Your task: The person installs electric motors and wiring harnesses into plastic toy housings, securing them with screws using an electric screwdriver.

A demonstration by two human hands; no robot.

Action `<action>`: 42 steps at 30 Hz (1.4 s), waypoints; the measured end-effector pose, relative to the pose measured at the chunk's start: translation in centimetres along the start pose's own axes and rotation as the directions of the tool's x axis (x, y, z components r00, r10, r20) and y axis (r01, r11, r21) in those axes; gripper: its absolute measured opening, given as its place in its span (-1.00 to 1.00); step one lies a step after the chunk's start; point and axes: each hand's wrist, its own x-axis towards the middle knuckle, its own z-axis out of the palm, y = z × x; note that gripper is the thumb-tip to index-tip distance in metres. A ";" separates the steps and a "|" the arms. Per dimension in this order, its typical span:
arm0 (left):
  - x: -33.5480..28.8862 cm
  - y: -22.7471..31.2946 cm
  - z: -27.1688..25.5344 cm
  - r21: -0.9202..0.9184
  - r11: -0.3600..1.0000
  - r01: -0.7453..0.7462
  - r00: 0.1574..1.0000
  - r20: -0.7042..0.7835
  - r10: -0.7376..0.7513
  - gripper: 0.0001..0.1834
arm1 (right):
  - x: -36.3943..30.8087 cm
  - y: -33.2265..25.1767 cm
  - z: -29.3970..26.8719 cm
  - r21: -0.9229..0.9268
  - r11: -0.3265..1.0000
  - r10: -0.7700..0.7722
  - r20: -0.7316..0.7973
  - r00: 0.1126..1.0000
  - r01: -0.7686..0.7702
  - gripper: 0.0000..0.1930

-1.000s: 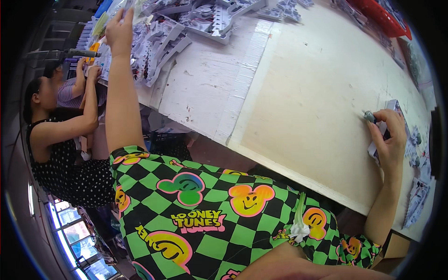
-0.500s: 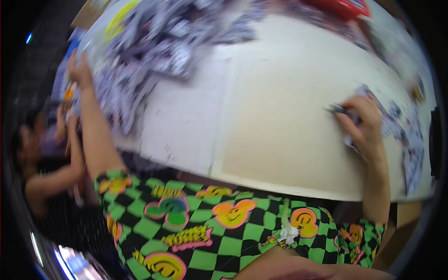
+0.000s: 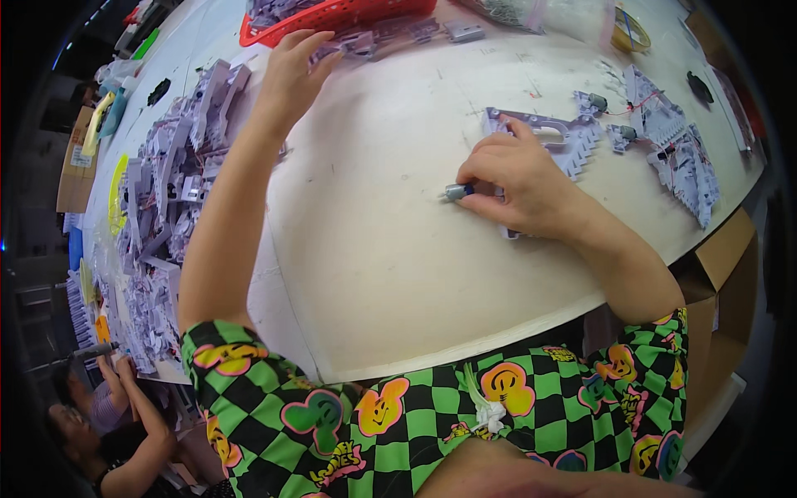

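Observation:
My right hand (image 3: 519,178) pinches a small silver electric motor (image 3: 456,192) between thumb and fingers, its shaft pointing left. Beneath and behind that hand lies a pale lavender plastic part (image 3: 575,141) with a toothed edge and a long slot; the hand hides some of it. At the far side, my left hand (image 3: 295,79) reaches out with thumb and fingers apart, over small lavender pieces (image 3: 359,45) lying in front of the red basket (image 3: 332,17). Whether its fingertips touch one of them I cannot tell.
Lavender plastic parts (image 3: 166,183) pile up on the left. Toothed parts with wired motors (image 3: 685,166) lie at right, near a tape roll (image 3: 629,31) and clear bags (image 3: 573,18). A cardboard box (image 3: 722,282) stands below the right edge. Another person (image 3: 137,432) sits lower left.
My view has swung left and further out. My left hand has gone from beside the pile to the pieces by the red basket. My right hand still holds the motor.

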 end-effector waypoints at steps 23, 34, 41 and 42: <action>-9.8 0.5 -2.1 -0.248 0.799 0.548 0.836 0.121 -0.536 -0.50 | -1.6 0.2 0.1 -0.057 0.998 -0.031 0.010 0.999 0.032 -0.86; -4.8 6.8 0.7 -0.408 0.674 0.615 0.786 0.257 -0.562 -0.50 | -2.0 2.8 -1.0 -0.035 0.995 -0.090 0.009 0.996 0.090 -0.83; 5.8 10.7 7.9 0.058 0.998 0.023 1.000 0.014 -0.024 -0.59 | -2.1 3.7 -1.6 -0.046 0.994 -0.097 0.005 0.995 0.098 -0.82; 7.1 11.0 9.4 0.057 0.998 0.024 1.000 0.015 -0.025 -0.59 | -2.1 3.7 -1.6 -0.044 0.993 -0.106 0.008 0.994 0.106 -0.82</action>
